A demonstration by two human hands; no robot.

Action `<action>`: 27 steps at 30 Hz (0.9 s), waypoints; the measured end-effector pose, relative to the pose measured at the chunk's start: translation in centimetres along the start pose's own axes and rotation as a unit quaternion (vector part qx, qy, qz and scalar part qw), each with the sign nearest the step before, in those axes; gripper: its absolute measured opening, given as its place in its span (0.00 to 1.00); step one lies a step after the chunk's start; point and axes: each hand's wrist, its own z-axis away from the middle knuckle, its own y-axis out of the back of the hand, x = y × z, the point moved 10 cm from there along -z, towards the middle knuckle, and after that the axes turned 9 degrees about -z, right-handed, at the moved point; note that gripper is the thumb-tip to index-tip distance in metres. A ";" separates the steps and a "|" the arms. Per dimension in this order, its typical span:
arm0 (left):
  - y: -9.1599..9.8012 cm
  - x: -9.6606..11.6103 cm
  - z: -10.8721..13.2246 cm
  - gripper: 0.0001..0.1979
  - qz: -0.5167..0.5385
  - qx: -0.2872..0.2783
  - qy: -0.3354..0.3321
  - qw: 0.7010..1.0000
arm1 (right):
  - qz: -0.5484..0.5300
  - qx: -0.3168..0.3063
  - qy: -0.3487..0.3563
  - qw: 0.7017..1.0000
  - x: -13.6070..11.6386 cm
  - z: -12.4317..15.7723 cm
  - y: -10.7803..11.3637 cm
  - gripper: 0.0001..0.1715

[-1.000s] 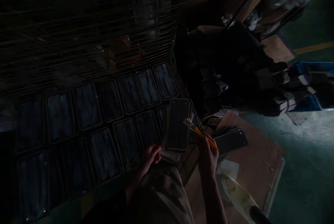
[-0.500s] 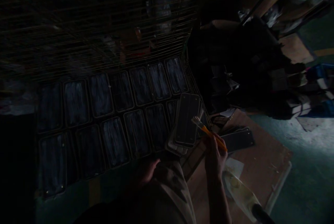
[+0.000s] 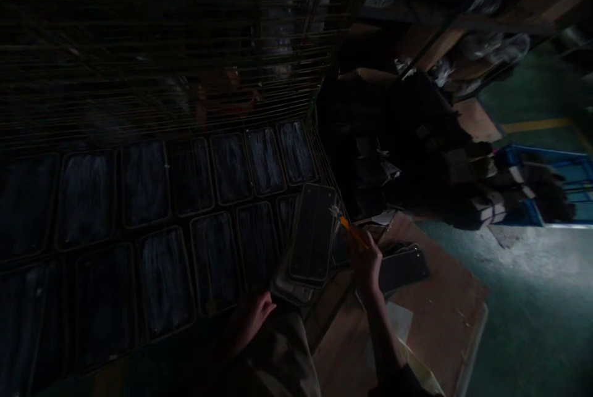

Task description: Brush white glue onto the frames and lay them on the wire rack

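My right hand (image 3: pixel 367 256) grips a brush with an orange handle (image 3: pixel 351 231). Its pale bristles are over the upper right edge of a dark rectangular panel (image 3: pixel 312 230) with rounded corners, on top of a small stack. My left hand (image 3: pixel 256 313) is by my knee, just below and left of the stack; its fingers look curled, and the dim light hides whether they hold anything. Two rows of dark panels with whitish streaks (image 3: pixel 167 279) lie to the left of the stack.
Wire mesh (image 3: pixel 185 63) rises behind the panels. More dark panels (image 3: pixel 403 268) lie on a brown board (image 3: pixel 430 317) at the right. Dark piled goods (image 3: pixel 393 113) and a blue crate (image 3: pixel 528 215) are farther right. A shelf (image 3: pixel 509 20) stands at the upper right.
The view has shifted, with the panels now farther left. My right hand and the brush have moved up along the top panel. My left hand has come further into view near the stack.
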 end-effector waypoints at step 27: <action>1.5 5.9 -6.0 0.14 0.051 0.147 0.035 0.987 | 0.228 -0.264 0.047 0.936 0.5 7.6 -3.3 0.19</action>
